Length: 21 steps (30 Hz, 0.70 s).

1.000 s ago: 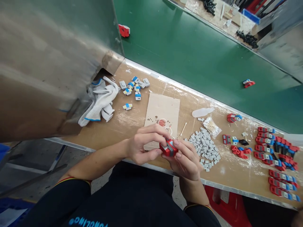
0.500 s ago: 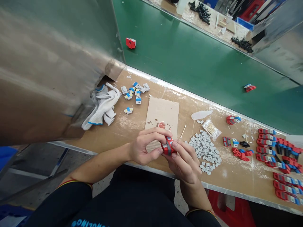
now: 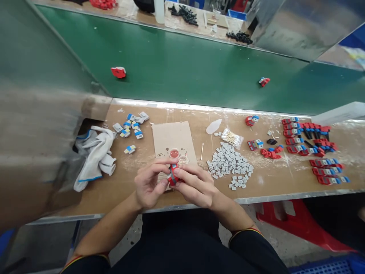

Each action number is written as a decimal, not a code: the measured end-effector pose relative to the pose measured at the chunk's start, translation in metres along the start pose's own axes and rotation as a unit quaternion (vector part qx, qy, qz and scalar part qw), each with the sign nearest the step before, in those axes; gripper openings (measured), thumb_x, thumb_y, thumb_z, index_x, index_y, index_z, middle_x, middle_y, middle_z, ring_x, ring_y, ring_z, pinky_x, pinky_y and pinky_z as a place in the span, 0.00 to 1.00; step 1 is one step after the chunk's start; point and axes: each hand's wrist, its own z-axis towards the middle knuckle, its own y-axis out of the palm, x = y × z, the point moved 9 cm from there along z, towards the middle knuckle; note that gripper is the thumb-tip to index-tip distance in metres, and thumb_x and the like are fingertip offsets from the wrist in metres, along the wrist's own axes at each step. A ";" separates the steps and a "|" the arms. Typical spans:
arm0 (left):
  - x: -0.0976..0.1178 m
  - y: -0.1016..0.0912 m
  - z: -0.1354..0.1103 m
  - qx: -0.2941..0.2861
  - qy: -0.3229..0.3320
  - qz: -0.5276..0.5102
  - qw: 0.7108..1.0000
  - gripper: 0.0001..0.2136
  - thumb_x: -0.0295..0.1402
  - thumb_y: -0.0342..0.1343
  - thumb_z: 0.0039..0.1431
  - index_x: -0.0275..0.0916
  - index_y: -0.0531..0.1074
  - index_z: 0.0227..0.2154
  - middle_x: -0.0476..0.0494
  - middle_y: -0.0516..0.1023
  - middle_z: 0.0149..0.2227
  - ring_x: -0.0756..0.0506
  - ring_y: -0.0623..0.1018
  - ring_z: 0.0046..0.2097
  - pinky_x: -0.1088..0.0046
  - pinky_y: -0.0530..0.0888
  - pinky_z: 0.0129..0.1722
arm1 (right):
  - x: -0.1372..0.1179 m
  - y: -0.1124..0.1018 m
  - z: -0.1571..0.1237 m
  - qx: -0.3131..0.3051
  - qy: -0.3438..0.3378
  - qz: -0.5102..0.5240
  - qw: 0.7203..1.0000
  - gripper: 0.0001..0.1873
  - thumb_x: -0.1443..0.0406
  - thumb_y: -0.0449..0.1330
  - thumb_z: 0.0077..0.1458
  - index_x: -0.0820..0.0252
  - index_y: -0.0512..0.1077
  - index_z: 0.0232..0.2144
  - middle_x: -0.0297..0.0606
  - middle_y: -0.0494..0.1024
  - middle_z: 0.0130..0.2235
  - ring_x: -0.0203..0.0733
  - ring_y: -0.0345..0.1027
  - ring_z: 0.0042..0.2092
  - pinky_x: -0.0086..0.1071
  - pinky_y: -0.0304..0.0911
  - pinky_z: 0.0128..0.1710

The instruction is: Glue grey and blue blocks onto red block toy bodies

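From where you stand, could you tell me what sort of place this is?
Likely a factory assembly line: a green conveyor belt runs beside a workbench bearing rows of red-and-blue pieces and a heap of grey parts.

Most of the small red part [image 3: 173, 176] is covered by the fingers of the left hand [image 3: 148, 184] and the right hand [image 3: 196, 186] pinching it. Only a red strip with a grey band shows, so its shape cannot be told. A clear cup [image 3: 184, 159] just behind the fingertips is partly hidden, and its contents are unreadable. The metal panel [image 3: 37, 152] on the left is smeared by blur and runs off the edge. The white cloth [image 3: 95, 158] disappears into the panel's opening. The grey pieces [image 3: 229, 165] are too small to make out singly. On the far bench, a white bottle [image 3: 159, 7] and possibly some red parts [image 3: 104, 3] are cut off by the top edge.
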 end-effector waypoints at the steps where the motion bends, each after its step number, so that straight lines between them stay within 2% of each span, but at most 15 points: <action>1: 0.000 0.000 0.002 -0.005 0.003 -0.012 1.000 0.04 0.29 0.59 0.66 0.38 0.78 0.41 0.35 0.87 0.48 0.40 0.87 0.49 0.63 0.85 0.49 | 0.002 -0.004 0.002 0.033 0.008 0.008 0.999 0.15 0.69 0.69 0.63 0.55 0.74 0.50 0.42 0.87 0.50 0.45 0.82 0.55 0.40 0.85 0.51; 3: -0.001 0.002 0.005 -0.020 0.005 -0.050 0.999 0.05 0.31 0.61 0.65 0.38 0.78 0.42 0.34 0.86 0.48 0.40 0.87 0.50 0.63 0.85 0.49 | 0.007 -0.015 0.003 0.131 0.027 0.041 0.990 0.10 0.65 0.66 0.67 0.55 0.72 0.49 0.41 0.87 0.46 0.42 0.84 0.50 0.37 0.85 0.47; 4: -0.003 0.004 0.007 -0.027 0.005 -0.077 0.997 0.08 0.33 0.65 0.64 0.39 0.79 0.44 0.34 0.86 0.49 0.40 0.86 0.51 0.64 0.85 0.50 | 0.011 -0.016 0.004 0.156 0.041 0.066 0.985 0.09 0.63 0.65 0.69 0.55 0.71 0.49 0.41 0.87 0.45 0.41 0.84 0.49 0.36 0.85 0.46; 6: -0.009 0.008 0.010 -0.038 -0.009 -0.130 0.991 0.16 0.34 0.72 0.57 0.40 0.79 0.47 0.34 0.85 0.51 0.40 0.85 0.53 0.68 0.85 0.50 | 0.021 -0.015 0.008 0.178 0.065 0.115 0.975 0.10 0.59 0.64 0.69 0.55 0.70 0.48 0.42 0.86 0.44 0.40 0.84 0.47 0.36 0.84 0.45; 8: -0.019 0.008 0.013 -0.037 -0.039 -0.162 0.985 0.21 0.33 0.78 0.50 0.42 0.79 0.46 0.36 0.84 0.50 0.41 0.86 0.52 0.72 0.86 0.45 | 0.030 -0.014 0.012 0.174 0.080 0.139 0.972 0.11 0.57 0.65 0.68 0.55 0.70 0.46 0.41 0.86 0.44 0.41 0.84 0.47 0.38 0.83 0.45; 10: -0.029 -0.001 0.018 -0.015 -0.063 -0.162 0.985 0.20 0.34 0.80 0.46 0.41 0.80 0.41 0.39 0.84 0.45 0.44 0.87 0.46 0.75 0.85 0.40 | 0.040 -0.014 0.018 0.139 0.091 0.143 0.976 0.11 0.55 0.63 0.69 0.54 0.71 0.45 0.43 0.85 0.47 0.43 0.83 0.49 0.41 0.82 0.47; 13: -0.038 -0.026 0.028 0.045 -0.066 -0.124 0.989 0.19 0.37 0.81 0.46 0.41 0.79 0.37 0.42 0.83 0.42 0.47 0.84 0.39 0.76 0.84 0.36 | 0.066 -0.023 0.020 0.081 0.120 0.156 0.977 0.12 0.54 0.57 0.73 0.55 0.74 0.45 0.46 0.83 0.52 0.44 0.80 0.52 0.43 0.79 0.49; 15: -0.043 -0.039 0.034 0.066 -0.069 -0.086 0.992 0.18 0.38 0.79 0.48 0.41 0.79 0.39 0.40 0.83 0.45 0.47 0.84 0.40 0.76 0.83 0.35 | 0.085 -0.028 0.016 0.034 0.140 0.158 0.977 0.11 0.56 0.58 0.73 0.54 0.75 0.44 0.41 0.83 0.47 0.43 0.80 0.49 0.41 0.78 0.48; 18: -0.051 -0.038 0.036 0.048 -0.073 -0.055 0.995 0.15 0.34 0.76 0.53 0.40 0.78 0.41 0.39 0.85 0.47 0.46 0.85 0.43 0.75 0.82 0.38 | 0.100 -0.022 0.005 -0.075 0.143 0.133 0.978 0.10 0.56 0.64 0.68 0.56 0.75 0.43 0.39 0.82 0.41 0.43 0.78 0.44 0.37 0.75 0.44; 21: -0.056 -0.033 0.030 0.040 -0.057 -0.068 0.995 0.13 0.29 0.73 0.56 0.40 0.77 0.42 0.39 0.86 0.48 0.47 0.86 0.46 0.76 0.82 0.42 | 0.099 -0.003 -0.010 -0.174 0.124 0.118 0.970 0.13 0.55 0.66 0.66 0.58 0.75 0.45 0.40 0.82 0.40 0.43 0.76 0.41 0.35 0.72 0.40</action>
